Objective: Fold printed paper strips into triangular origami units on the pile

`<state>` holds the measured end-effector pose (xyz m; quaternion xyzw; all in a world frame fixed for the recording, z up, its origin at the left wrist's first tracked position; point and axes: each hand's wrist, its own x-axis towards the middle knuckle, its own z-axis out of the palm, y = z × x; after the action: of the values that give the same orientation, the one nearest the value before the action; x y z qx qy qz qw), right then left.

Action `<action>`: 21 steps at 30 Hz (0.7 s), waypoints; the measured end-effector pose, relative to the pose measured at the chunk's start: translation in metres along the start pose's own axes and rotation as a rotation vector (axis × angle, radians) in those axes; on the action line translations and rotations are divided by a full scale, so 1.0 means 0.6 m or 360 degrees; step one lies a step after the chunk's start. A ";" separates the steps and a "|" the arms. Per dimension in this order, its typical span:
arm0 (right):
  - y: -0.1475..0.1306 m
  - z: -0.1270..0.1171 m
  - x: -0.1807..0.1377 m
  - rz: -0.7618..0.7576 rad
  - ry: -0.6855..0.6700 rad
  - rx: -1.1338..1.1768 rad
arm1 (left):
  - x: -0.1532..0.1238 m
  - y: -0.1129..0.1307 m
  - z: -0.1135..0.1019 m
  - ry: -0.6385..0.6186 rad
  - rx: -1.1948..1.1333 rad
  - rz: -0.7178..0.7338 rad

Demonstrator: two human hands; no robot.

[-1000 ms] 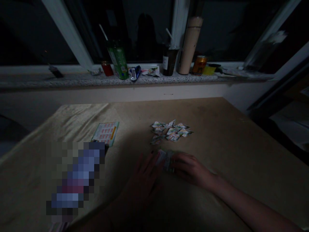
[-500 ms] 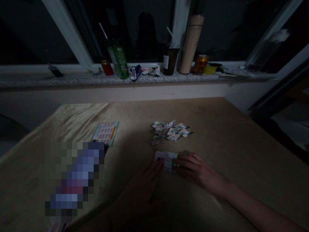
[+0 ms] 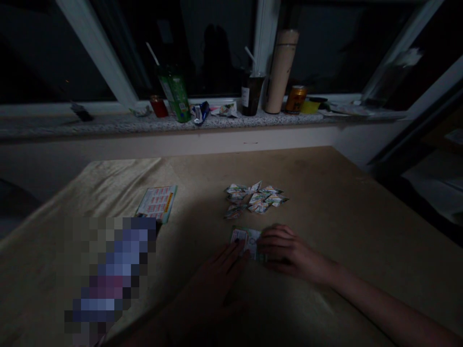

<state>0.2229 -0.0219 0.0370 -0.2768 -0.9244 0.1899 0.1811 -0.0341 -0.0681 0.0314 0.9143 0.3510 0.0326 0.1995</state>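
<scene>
A small printed paper (image 3: pixel 253 241) with green edging lies flat on the table in front of me. My left hand (image 3: pixel 220 265) rests on its left part, fingers stretched out and flat. At the paper's right end is my right hand (image 3: pixel 284 246), its fingers curled together over the edge; the fingertips and thumb are partly hidden in the dim light. Just beyond the paper sits a cluster of several folded paper pieces (image 3: pixel 258 201), pointed in shape and printed in similar colours.
A stack of printed sheets (image 3: pixel 157 200) lies on the left of the cloth-covered table (image 3: pixel 343 217), beside a pixelated area. On the stone windowsill (image 3: pixel 126 124) stand a green bottle (image 3: pixel 178 101), a red jar (image 3: pixel 158 107), a dark cup (image 3: pixel 252 96), a tall flask (image 3: pixel 281 72) and an orange can (image 3: pixel 295 100).
My right hand's fingers have drawn in slightly leftward over the paper's right end. My left hand stays on the paper with fingers a little more spread. The view has shifted slightly.
</scene>
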 end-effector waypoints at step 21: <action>0.010 0.000 0.006 0.0003 -0.0029 0.0095 | 0.000 0.005 -0.010 -0.0023 0.0010 -0.0018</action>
<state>0.2230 -0.0153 0.0352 -0.2703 -0.9197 0.2201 0.1806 -0.0333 -0.0681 0.0380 0.9131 0.3549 0.0236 0.1994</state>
